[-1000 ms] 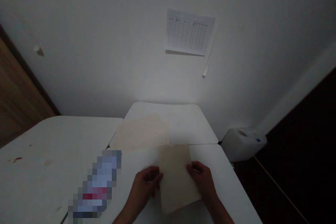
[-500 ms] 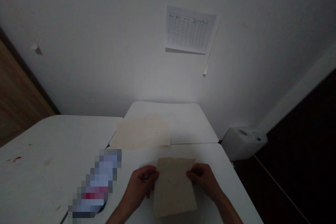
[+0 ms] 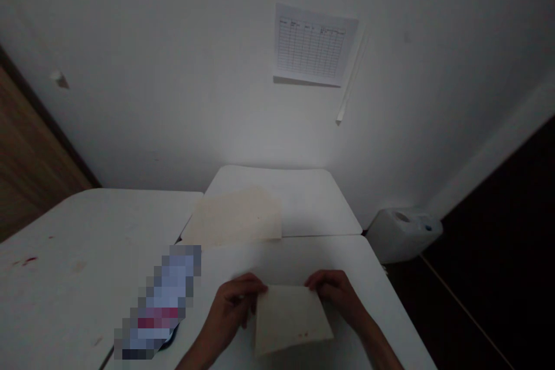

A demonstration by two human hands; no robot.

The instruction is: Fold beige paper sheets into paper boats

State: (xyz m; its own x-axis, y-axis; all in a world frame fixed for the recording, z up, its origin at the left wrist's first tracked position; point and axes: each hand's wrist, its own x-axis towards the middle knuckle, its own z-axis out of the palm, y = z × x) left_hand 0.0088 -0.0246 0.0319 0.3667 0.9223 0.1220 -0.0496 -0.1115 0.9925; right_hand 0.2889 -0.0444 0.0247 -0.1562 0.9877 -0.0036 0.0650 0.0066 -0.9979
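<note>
A small beige sheet [image 3: 289, 318], cloth or paper, is held by its far corners over the white table. My left hand [image 3: 237, 300] pinches the far left corner between thumb and fingers. At the far right corner my right hand [image 3: 332, 292] has a similar pinch. The near edge of the sheet slants and bears a few small brownish spots. A larger pale beige sheet [image 3: 236, 217] lies flat farther back, across the seam between two table tops.
To the left is a pixelated phone-like object [image 3: 162, 300] on the table [image 3: 347, 306]. Another table top [image 3: 56, 283] with reddish marks adjoins it. A white plastic container [image 3: 396, 237] stands beyond the right edge. A printed chart [image 3: 312, 46] hangs on the wall.
The held sheet's far edge has come lower, level with my fingertips, and the sheet looks shorter. Spots now show near its near edge. Both hands stay in almost the same place.
</note>
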